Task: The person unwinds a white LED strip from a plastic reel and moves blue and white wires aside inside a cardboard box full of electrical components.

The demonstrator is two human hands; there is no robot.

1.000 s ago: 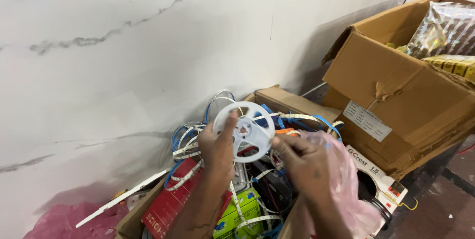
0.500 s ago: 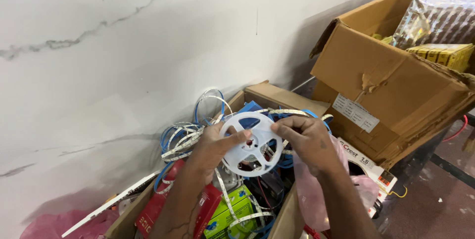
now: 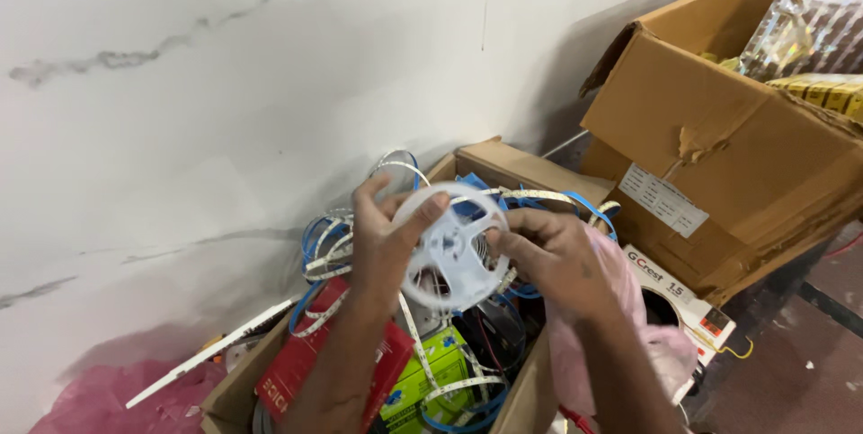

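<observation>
A white plastic spool with open spokes is held up over an open cardboard box. My left hand grips its left rim, thumb across the front. My right hand pinches the spool's right side, where a thin light strip runs off over the box. A pink plastic bag hangs under my right wrist. The box below holds tangled white strips and blue cables, a red packet and a green packet.
A white marbled wall stands right behind the box. A large torn cardboard carton holding shiny wrapped packs sits at the right, a small white box below it. Pink plastic lies at bottom left.
My hands have lifted the spool slightly and turned it. My right hand has moved from beside it onto its right edge. The view has shifted, so the box sits more to the centre.
</observation>
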